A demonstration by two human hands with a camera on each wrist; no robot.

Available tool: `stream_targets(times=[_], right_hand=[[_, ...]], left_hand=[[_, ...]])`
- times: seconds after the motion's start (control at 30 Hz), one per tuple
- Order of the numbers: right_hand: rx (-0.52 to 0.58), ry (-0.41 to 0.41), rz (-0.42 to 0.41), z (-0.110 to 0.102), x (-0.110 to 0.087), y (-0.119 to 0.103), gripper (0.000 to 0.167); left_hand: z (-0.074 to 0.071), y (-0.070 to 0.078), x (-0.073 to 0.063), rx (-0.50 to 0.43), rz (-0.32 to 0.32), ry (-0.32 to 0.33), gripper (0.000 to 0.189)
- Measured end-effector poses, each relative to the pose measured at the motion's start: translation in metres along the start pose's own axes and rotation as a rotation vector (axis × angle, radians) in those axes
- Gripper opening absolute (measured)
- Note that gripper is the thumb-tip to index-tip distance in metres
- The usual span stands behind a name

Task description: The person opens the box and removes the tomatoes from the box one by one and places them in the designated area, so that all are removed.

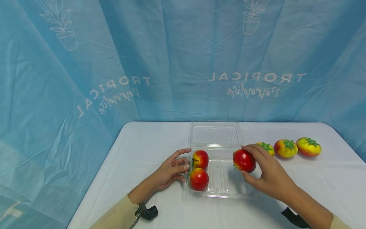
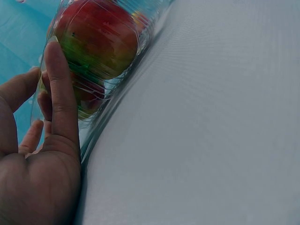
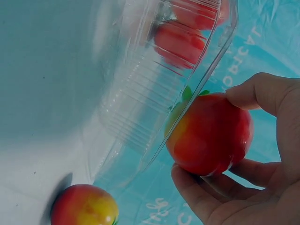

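A hinged clear plastic container [image 1: 220, 178] lies with its lid [image 1: 215, 135] folded back. Inside, two red-and-yellow tomatoes [image 1: 199, 179] sit one in front of the other along the left side. My left hand [image 1: 170, 171] rests at the container's left wall, its fingers touching the rim [image 2: 44, 51] and side. Over the container's right part, my right hand [image 1: 270, 176] holds another red tomato [image 1: 244, 160] between thumb and fingers. This tomato's green leafy top [image 3: 187, 93] points toward the container, and part of it shows through the clear wall.
To the right on the white-covered table [image 1: 323, 184], three more yellow-red tomatoes [image 1: 286, 148] with green tops stand in a row; the nearest is partly hidden by my right hand. A blue printed cloth [image 1: 183, 63] hangs behind the table and along its left side.
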State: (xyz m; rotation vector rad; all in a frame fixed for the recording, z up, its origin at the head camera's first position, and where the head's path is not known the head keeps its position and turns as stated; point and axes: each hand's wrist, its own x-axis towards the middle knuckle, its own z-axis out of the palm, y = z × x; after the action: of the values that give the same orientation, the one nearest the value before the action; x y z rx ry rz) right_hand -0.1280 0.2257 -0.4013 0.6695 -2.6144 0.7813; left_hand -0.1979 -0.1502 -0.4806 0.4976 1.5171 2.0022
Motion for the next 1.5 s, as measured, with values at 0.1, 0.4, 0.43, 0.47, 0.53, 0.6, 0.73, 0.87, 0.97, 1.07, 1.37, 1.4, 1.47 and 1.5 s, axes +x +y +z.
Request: stream_targets(times=[0.1, 0.4, 0.43, 0.47, 0.53, 0.6, 0.73, 0.87, 0.97, 1.07, 1.37, 1.4, 1.47, 1.5], right_hand=[[-0.003, 0.008, 0.002, -0.002, -0.002, 0.001, 0.090], [-0.033, 0.032, -0.005, -0.008, -0.007, 0.001, 0.090], [-0.038, 0.035, -0.005, -0.009, -0.008, 0.001, 0.090], [-0.041, 0.038, -0.005, -0.010, -0.009, 0.001, 0.090], [-0.043, 0.039, -0.003, -0.011, -0.010, 0.001, 0.089], [-0.045, 0.038, 0.006, -0.013, -0.011, 0.000, 0.088], [-0.057, 0.037, 0.026, -0.015, -0.014, 0.000, 0.088], [-0.073, 0.046, 0.027, -0.018, -0.016, 0.001, 0.086], [-0.075, 0.048, 0.030, -0.019, -0.017, 0.002, 0.088], [-0.065, 0.038, 0.051, -0.021, -0.019, 0.002, 0.091], [-0.084, 0.038, 0.083, -0.024, -0.023, 0.005, 0.089], [-0.086, 0.036, 0.087, -0.024, -0.024, 0.006, 0.089], [-0.090, 0.032, 0.096, -0.025, -0.025, 0.006, 0.089], [-0.092, 0.032, 0.098, -0.025, -0.025, 0.007, 0.089]], left_hand=[[0.000, 0.000, 0.000, 0.000, -0.001, 0.000, 0.070], [-0.001, 0.001, 0.001, -0.010, 0.004, -0.006, 0.070], [-0.001, 0.000, 0.001, -0.010, 0.002, -0.004, 0.070], [-0.001, 0.000, 0.001, -0.009, 0.002, -0.006, 0.070], [-0.001, 0.000, 0.001, -0.009, -0.001, -0.002, 0.070], [-0.001, 0.000, 0.001, -0.007, -0.003, 0.002, 0.070], [0.000, -0.001, 0.001, -0.011, -0.006, 0.011, 0.070], [0.000, -0.001, 0.001, -0.015, 0.000, 0.011, 0.070], [0.000, -0.001, 0.001, -0.014, 0.004, 0.009, 0.070], [-0.001, -0.002, 0.002, -0.009, 0.003, 0.010, 0.070], [-0.002, -0.002, 0.002, -0.007, 0.000, 0.011, 0.070], [-0.002, -0.002, 0.002, -0.005, 0.000, 0.012, 0.070], [-0.002, -0.002, 0.002, -0.006, -0.001, 0.013, 0.070], [-0.002, -0.002, 0.002, -0.005, 0.000, 0.013, 0.069]])
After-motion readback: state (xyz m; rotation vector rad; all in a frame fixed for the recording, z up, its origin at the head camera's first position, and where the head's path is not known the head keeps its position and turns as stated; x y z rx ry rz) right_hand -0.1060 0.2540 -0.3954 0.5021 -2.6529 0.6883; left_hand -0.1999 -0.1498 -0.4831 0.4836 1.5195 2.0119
